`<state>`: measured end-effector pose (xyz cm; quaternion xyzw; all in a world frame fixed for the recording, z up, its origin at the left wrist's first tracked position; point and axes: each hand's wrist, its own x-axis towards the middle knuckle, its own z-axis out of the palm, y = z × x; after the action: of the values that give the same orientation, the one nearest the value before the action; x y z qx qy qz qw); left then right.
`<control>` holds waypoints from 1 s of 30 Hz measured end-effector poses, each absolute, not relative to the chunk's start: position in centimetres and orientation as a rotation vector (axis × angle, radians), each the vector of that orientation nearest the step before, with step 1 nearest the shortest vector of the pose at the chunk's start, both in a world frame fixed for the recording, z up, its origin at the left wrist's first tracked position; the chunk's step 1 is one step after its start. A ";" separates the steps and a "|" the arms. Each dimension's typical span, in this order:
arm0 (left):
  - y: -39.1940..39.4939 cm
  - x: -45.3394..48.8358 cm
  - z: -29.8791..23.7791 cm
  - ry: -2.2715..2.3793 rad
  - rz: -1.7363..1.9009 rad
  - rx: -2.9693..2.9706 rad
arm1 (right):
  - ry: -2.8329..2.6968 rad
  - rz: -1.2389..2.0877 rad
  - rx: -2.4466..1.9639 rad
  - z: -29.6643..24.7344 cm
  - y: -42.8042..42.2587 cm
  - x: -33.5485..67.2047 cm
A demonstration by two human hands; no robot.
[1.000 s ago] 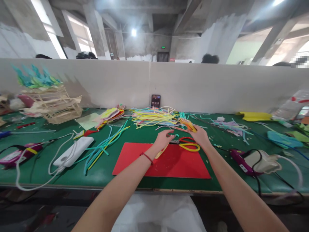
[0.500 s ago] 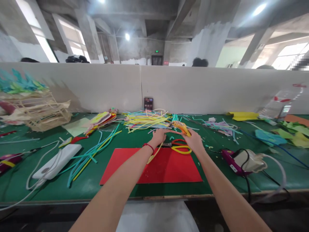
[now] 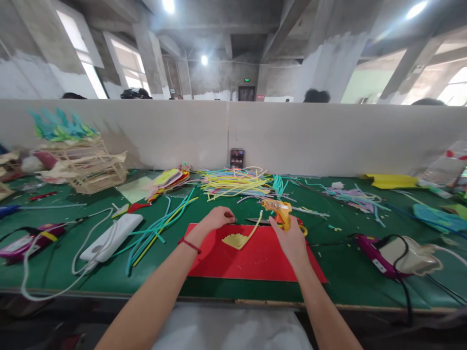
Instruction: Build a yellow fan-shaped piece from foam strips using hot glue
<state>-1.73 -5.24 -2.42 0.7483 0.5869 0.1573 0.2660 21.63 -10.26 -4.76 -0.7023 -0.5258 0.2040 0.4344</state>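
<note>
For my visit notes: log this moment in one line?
left hand: curled | right hand: holds orange plastic glue gun | red rectangular board: yellow fan-shaped piece atop

A craft workshop was housed under a raw concrete ceiling [image 3: 219, 22].
Its nature was shown by the green bench [image 3: 102, 278], which was strewn with piled coloured strips [image 3: 237, 184] and small offcuts [image 3: 334, 227], while an orange glue gun [image 3: 281, 209] was held in the right hand [image 3: 292, 238] near a red board [image 3: 219, 265]. At the left, a tan frame-like piece [image 3: 91, 175] topped with blue-green leafy shapes [image 3: 63, 127] was placed. The bench was backed by a pale partition [image 3: 164, 131], over which the tops of several heads [image 3: 316, 96] could be seen. Beyond it, beams [image 3: 292, 19] were exposed, pillars [image 3: 330, 65] were only partly coated white, and a green sign [image 3: 247, 80] was lit above a door [image 3: 247, 94].
</note>
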 end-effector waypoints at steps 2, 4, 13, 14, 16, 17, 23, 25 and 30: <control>-6.6 -2.1 -2.4 1.547 0.369 2.014 | -1.270 0.514 -1.780 -5.3 -10.8 21.3; -7.7 -2.1 -2.7 1.550 0.298 2.005 | -1.241 0.501 -1.802 -6.0 -11.3 21.0; -8.7 -1.4 -3.9 1.506 0.242 2.067 | -1.245 0.364 -1.868 -9.5 -12.3 20.4; -8.7 -1.5 -3.8 1.511 0.254 2.056 | -1.259 0.341 -1.863 -9.7 -12.4 20.4; -8.7 -1.6 -3.7 1.509 0.276 2.029 | -1.277 0.320 -1.864 -9.9 -12.4 20.3; -8.7 -1.7 -3.6 1.502 0.284 2.012 | -1.284 0.317 -1.867 -10.0 -12.4 20.3; -7.9 -2.3 -3.7 1.407 0.348 1.915 | -1.318 0.303 -1.888 -9.8 -12.4 20.2; -7.6 -2.5 -3.6 1.392 0.395 1.911 | -1.319 0.307 -1.895 -9.7 -12.5 20.2; -7.7 -2.5 -3.0 1.392 0.483 1.894 | -1.310 0.300 -1.905 -9.8 -12.5 20.2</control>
<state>-2.53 -7.70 -3.01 0.7357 0.5405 0.1876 0.3626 20.20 -12.51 -9.78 -0.7510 -0.5165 0.1184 0.3940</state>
